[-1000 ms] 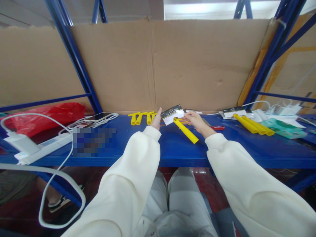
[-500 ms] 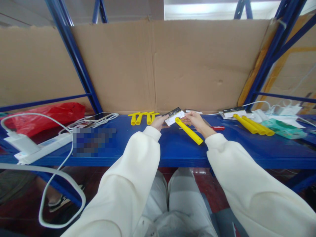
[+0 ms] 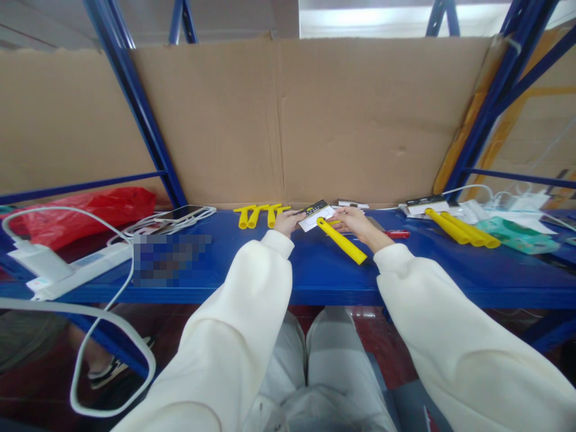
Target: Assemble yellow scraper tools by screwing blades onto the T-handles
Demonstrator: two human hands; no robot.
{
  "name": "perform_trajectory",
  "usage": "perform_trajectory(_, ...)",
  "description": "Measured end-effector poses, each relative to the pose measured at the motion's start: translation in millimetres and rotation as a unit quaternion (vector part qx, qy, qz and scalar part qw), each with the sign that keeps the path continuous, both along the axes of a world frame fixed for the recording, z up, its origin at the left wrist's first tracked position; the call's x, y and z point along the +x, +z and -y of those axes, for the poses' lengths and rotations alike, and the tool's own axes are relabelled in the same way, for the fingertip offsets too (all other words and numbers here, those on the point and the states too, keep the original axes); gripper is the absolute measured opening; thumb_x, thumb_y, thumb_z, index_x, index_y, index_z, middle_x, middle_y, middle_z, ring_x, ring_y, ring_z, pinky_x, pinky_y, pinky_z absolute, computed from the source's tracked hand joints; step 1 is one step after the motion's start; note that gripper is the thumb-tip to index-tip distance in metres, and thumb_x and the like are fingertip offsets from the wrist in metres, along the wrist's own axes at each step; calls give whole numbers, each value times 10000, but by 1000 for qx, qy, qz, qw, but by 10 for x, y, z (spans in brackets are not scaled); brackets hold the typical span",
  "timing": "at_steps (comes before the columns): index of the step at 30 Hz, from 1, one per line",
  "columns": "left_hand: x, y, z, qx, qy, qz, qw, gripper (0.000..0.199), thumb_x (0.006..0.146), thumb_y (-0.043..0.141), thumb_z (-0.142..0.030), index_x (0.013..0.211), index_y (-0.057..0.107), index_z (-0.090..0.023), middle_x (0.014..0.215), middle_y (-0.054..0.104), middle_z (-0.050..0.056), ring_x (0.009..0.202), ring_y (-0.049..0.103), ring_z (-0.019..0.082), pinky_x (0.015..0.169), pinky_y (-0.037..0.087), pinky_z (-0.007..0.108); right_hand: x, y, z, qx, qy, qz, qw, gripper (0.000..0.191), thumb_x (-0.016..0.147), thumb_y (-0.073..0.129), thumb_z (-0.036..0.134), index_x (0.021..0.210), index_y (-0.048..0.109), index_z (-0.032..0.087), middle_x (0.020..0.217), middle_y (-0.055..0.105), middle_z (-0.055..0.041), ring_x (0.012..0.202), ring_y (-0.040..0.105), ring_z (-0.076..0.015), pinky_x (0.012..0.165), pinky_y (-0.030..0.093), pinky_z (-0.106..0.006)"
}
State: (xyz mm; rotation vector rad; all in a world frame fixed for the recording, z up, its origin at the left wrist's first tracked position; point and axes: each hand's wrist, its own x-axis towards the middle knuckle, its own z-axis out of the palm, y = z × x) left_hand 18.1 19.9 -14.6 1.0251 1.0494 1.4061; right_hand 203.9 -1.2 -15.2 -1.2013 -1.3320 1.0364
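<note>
My left hand (image 3: 287,224) is closed on the left edge of a black-and-white card (image 3: 315,219), held over the table. A yellow tube-like handle (image 3: 342,242) slants from the card's lower part toward me and to the right. The fingers of my right hand (image 3: 355,222) are closed at the card's right edge, partly behind the handle. Beyond my left hand stand several yellow T-shaped pieces (image 3: 252,216). Just right of my right hand lies a red tool (image 3: 397,234), perhaps a knife.
Several yellow handles (image 3: 461,229) with a black-and-white card (image 3: 425,204) lie at the right, beside a green packet (image 3: 517,234). A power strip (image 3: 85,267), white cables and a red bag (image 3: 90,213) occupy the left. A cardboard panel (image 3: 315,120) closes the back of the blue table (image 3: 306,276).
The card and handle have shifted slightly left and tilted a little. My right hand has dropped slightly along the card's edge. The rest looks unmoved.
</note>
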Motion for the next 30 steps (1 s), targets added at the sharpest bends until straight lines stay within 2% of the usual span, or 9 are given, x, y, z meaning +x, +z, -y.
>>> perform_trajectory(6, -10, -18, -39, 2, -17, -14, 1000, 149, 709, 731, -30, 819, 711, -129, 702, 720, 43, 836, 723, 210, 869, 594, 405, 42, -53, -70, -6, 20, 9, 1000, 163, 755, 701, 122, 812, 580, 216, 732, 724, -5, 576, 637, -111, 511, 500, -185)
perform_trajectory(12, 0, -8, -44, -22, 28, -44, 998, 193, 725, 666, 33, 827, 691, -129, 641, 660, 14, 769, 713, 191, 855, 585, 406, 22, -74, -66, -19, 43, 31, 998, 295, 753, 717, 139, 1007, 594, 225, 730, 715, 11, 617, 664, -123, 590, 540, -210)
perform_trajectory(15, 4, -2, -31, -29, 26, -60, 997, 223, 721, 662, 44, 853, 688, -134, 622, 640, 0, 727, 701, 178, 833, 587, 400, 17, -104, -31, -12, 115, 13, 993, 265, 771, 714, 165, 979, 559, 222, 780, 714, 0, 641, 683, -135, 598, 555, -230)
perform_trajectory(18, 4, 2, -14, -32, 8, -73, 997, 237, 726, 656, 35, 880, 692, -142, 619, 639, -2, 731, 702, 183, 836, 585, 406, 25, -141, -11, -4, 174, 19, 985, 323, 723, 769, 163, 935, 532, 222, 793, 696, 6, 616, 673, -134, 569, 560, -237)
perform_trajectory(23, 3, 2, -7, -23, 6, -78, 997, 251, 706, 667, 25, 890, 694, -143, 638, 650, 10, 765, 710, 207, 841, 581, 422, 40, -165, -19, 28, 206, 46, 977, 375, 660, 812, 168, 876, 510, 223, 720, 628, 72, 496, 605, -90, 489, 530, -214)
perform_trajectory(30, 8, -27, -59, -16, 42, -89, 995, 239, 677, 646, 43, 792, 692, -161, 607, 623, -1, 810, 716, 227, 855, 579, 414, 33, -144, 7, 42, 232, 72, 969, 346, 688, 816, 246, 900, 545, 217, 681, 640, 67, 484, 613, -98, 476, 542, -221)
